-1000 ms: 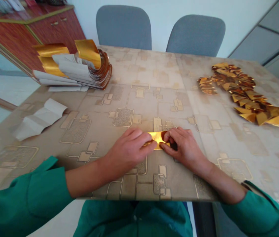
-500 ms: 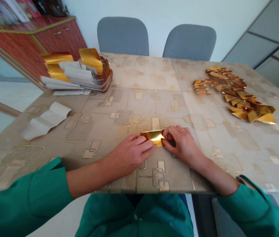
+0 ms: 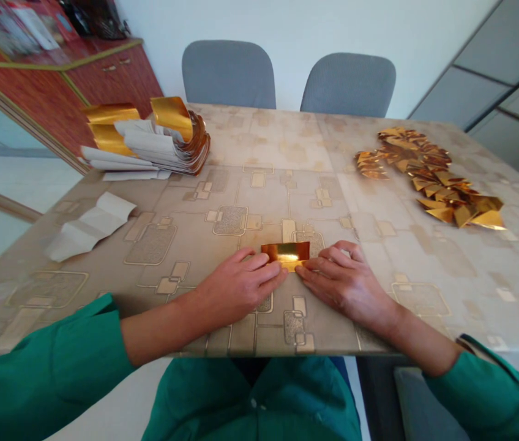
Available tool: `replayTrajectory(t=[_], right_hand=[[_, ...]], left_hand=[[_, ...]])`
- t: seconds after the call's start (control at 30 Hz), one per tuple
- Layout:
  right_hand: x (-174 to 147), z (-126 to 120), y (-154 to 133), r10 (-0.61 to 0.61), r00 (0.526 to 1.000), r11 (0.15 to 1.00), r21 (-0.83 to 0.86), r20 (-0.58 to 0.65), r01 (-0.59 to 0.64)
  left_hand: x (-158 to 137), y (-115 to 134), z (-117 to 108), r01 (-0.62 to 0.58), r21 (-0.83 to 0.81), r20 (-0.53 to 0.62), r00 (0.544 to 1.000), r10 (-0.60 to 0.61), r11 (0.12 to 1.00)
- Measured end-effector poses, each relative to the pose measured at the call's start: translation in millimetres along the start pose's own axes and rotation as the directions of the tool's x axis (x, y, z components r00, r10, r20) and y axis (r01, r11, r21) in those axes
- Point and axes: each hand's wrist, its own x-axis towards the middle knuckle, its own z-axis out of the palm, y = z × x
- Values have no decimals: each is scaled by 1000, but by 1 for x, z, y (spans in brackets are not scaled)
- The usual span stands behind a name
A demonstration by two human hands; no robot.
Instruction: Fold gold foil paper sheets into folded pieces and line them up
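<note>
A small folded strip of gold foil paper (image 3: pixel 288 252) lies on the table in front of me, its shiny side up. Its left end is gripped by my left hand (image 3: pixel 245 283), with the fingers over the edge and the thumb along the lower side. My right hand (image 3: pixel 349 282) has its thumb and fingers pressed together at the strip's lower right corner. The upper right part of the strip shows uncovered. What the undersides of the fingers do is hidden.
A thick stack of gold and white paper sheets (image 3: pixel 149 147) stands at the back left. Nearer lies a creased whitish sheet (image 3: pixel 92 225). A heap of folded gold foil pieces (image 3: pixel 443 180) spreads at the right. Two grey chairs (image 3: pixel 229 73) stand beyond the patterned table (image 3: pixel 186 202).
My right hand has shifted from the strip's right end down to its lower corner, its fingers straighter. The strip's upper right edge is now exposed. My left hand keeps its place.
</note>
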Motion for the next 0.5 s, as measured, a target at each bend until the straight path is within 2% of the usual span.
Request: replayTrajectory(t=[0.27,0.5], right_hand=[[-8,-4,4,27,998,998,58,-56,-23],[-5,-8,4,40,997,996,79,-71,-35]], left_hand=[[-27,-4,-3,55,-79,14,998,-54,995],[-30,-4,0,58,-123,40,998,-53,991]])
